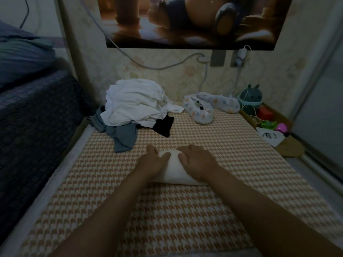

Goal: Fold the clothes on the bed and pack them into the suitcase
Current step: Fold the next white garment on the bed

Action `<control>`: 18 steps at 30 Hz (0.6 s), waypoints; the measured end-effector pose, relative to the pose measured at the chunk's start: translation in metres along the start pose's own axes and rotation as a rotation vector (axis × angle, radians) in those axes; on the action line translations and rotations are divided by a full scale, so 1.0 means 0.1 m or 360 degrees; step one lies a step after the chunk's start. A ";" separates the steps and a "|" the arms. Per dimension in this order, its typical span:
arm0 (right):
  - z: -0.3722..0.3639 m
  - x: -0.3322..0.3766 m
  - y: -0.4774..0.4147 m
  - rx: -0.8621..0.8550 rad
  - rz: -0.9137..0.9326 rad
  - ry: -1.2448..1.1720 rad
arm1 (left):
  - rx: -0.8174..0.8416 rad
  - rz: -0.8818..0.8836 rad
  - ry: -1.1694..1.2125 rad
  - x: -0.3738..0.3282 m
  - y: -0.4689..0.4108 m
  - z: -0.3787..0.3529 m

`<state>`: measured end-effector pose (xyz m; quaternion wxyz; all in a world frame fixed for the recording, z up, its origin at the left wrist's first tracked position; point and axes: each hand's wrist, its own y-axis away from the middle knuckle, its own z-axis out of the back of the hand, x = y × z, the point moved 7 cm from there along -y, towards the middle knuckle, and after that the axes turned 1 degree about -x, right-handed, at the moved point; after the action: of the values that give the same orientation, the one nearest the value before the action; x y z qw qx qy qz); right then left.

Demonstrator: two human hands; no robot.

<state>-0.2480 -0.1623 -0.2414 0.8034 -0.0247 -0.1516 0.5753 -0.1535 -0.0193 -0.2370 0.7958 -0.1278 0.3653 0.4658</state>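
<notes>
A small folded white garment [174,171] lies in the middle of the orange houndstooth bed [185,210]. My left hand [154,162] presses on its left side, fingers spread over the cloth. On its right side rests my right hand [196,160], palm down, fingers curled over the top. Farther back, a loose pile of white clothes [133,102] sits on a grey garment [122,136] and a black one [164,125]. No suitcase is in view.
A patterned pillow [204,108] lies at the back by the wall. A green rabbit toy [250,97] and a box of small items [267,119] stand at the back right. A dark blue sofa [33,112] borders the left. Cables hang on the wall.
</notes>
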 end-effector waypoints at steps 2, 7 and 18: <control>-0.03 -0.03 -0.02 0.0063 0.0007 -0.0075 | 0.0095 0.0088 0.0030 -0.03 -0.08 -0.03; 0.00 -0.02 0.02 0.0058 0.0031 -0.0050 | 0.0377 0.0209 0.0061 -0.05 -0.22 -0.02; 0.35 -0.08 0.46 0.0806 -0.0089 -0.0527 | 0.0625 -0.0139 -0.0133 -0.25 0.30 0.06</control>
<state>-0.3022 -0.1587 -0.2200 0.7638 0.2749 -0.1330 0.5686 -0.1833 -0.0167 -0.2113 0.8393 0.0336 0.4098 0.3556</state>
